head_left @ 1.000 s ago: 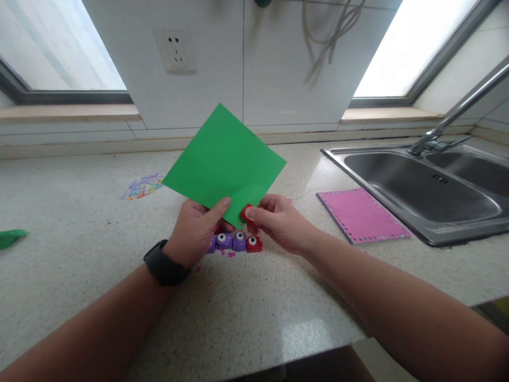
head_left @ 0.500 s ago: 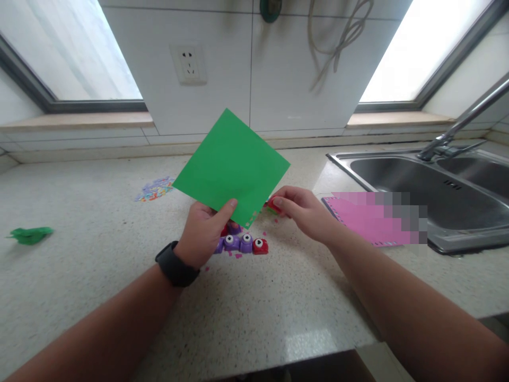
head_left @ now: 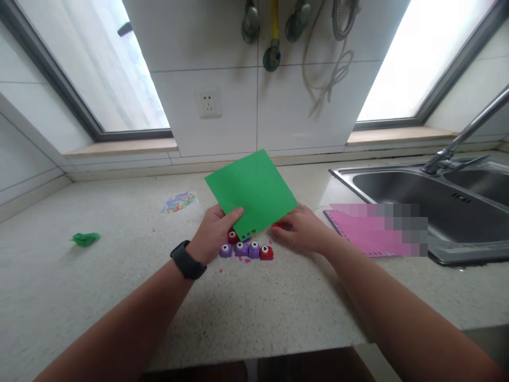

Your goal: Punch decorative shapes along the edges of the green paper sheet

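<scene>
The left hand (head_left: 212, 233) pinches the green paper square (head_left: 251, 192) at its near corner, thumb on top, so the sheet fans up and away from that hand above the row of small punches (head_left: 246, 249). The right hand (head_left: 304, 229) rests low on the counter (head_left: 99, 297) just right of the punches, fingers curled over a small red punch (head_left: 278, 226) beside the sheet's punched edge; how firmly it grips is hidden.
</scene>
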Demonstrator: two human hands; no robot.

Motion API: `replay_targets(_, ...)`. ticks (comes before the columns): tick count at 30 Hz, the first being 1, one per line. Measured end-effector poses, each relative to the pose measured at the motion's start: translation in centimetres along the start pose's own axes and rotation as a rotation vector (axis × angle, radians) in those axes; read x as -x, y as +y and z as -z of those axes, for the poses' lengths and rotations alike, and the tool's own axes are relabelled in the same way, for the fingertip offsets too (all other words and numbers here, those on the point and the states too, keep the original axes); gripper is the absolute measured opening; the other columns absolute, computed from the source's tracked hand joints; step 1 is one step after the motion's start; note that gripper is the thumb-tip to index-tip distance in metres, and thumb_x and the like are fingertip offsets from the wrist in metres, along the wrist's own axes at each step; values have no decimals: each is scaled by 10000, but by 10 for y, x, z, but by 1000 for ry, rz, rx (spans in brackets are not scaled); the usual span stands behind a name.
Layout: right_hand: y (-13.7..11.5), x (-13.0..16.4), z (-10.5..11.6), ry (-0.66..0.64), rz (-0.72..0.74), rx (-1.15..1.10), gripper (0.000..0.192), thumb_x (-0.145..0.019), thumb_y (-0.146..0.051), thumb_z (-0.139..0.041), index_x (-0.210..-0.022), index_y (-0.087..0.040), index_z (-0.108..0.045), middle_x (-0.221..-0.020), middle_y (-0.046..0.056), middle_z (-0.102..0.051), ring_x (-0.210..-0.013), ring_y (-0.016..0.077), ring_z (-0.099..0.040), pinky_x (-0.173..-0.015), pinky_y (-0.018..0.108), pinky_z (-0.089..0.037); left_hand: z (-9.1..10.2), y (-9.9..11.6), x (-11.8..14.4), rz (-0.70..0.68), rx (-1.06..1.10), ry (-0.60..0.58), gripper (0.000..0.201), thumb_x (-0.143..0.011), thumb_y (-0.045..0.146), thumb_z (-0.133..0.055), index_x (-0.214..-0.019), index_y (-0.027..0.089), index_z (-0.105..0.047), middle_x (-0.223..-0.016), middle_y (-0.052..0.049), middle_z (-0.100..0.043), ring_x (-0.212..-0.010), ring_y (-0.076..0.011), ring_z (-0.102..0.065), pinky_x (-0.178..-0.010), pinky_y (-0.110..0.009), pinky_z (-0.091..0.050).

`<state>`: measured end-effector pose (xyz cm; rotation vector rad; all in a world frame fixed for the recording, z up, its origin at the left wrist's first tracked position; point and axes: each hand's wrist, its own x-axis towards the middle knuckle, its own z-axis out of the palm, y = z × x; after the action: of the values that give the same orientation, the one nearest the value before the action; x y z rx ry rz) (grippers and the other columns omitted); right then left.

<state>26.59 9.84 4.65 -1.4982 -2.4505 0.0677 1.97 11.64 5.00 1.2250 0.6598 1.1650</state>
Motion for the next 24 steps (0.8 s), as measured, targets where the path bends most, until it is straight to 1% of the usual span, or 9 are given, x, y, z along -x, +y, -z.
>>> replay_targets(3, 0, 2, -3, 18, 31, -42, 291, -984, -412, -548, -966, -255, -793, -862, 86, -696, -910, 259, -563, -899, 416, -387, 5, 11, 3, 76, 42, -31, 373, -806, 364, -812, -1093, 137, -737, -1068, -119, -784, -919, -246, -754, -883, -426, -603)
replay_targets(6, 2, 2, -8, 54, 38, -72, 313, -982, -431, -552, -902, -257, -800, -816, 93, -680, -872, 264, -550, -883, 430, -386, 13, 18, 10, 122, 38, -13, 365, -811, 353, -808, -1091, 134, -723, -1034, -116, -786, -783, -213, -748, -742, -374, -617)
replay_targets(8, 3, 1, -10, 75, 38, -76, 338, -989, -427, -541, -857, -252, -798, -781, 95, -667, -830, 260, -541, -856, 433, -382, 20, 18, 15, 137, 18, 3, 373, -815, 359, -804, -1096, 130, -717, -1036, -123, -783, -743, -199, -740, -687, -340, -606)
replay_targets(11, 5, 1, -12, 94, 35, -59, 360, -1002, -408, -521, -831, -243, -791, -755, 97, -660, -797, 258, -533, -807, 423, -367, 27, 18, 21, 133, 40, 30, 406, -825, 365, -798, -1142, 129, -702, -1101, -139, -771, -818, -219, -749, -698, -339, -609)
replay_targets(13, 6, 0, -14, 106, 29, -45, 348, -1007, -390, -518, -837, -241, -783, -795, 94, -682, -811, 255, -544, -802, 415, -360, 29, 19, 24, 111, 62, 39, 411, -846, 359, -782, -1177, 133, -691, -1171, -147, -753, -897, -230, -750, -748, -350, -617)
replay_targets(15, 8, 0, -16, 122, 12, -27, 351, -1013, -378, -507, -838, -229, -772, -827, 92, -697, -828, 249, -555, -806, 407, -361, 30, 21, 27, 96, 75, 49, 415, -866, 363, -764, -1201, 136, -676, -1206, -152, -740, -927, -235, -750, -766, -357, -625)
replay_targets(17, 10, 0, -16, 128, -1, -18, 358, -1020, -370, -489, -852, -216, -765, -841, 91, -705, -834, 242, -559, -809, 399, -368, 31, 23, 32, 116, 63, 56, 442, -878, 386, -748, -1231, 138, -651, -1183, -158, -744, -869, -241, -757, -706, -361, -634)
replay_targets(20, 8, 0, -13, 172, 8, -51, 353, -1024, -384, -484, -915, -203, -767, -855, 87, -713, -839, 235, -566, -820, 393, -381, 37, 20, 45, 161, 30, 68, 518, -888, 435, -726, -1299, 149, -594, -1122, -162, -752, -727, -237, -748, -566, -349, -617)
replay_targets(24, -6, -1, -8, 218, 108, -231, 395, -1056, -399, -410, -1052, -213, -759, -947, 83, -738, -909, 244, -594, -869, 413, -397, 51, 11, 69, 194, 23, 76, 531, -892, 479, -715, -1262, 122, -581, -1064, -173, -748, -761, -251, -746, -581, -342, -616)
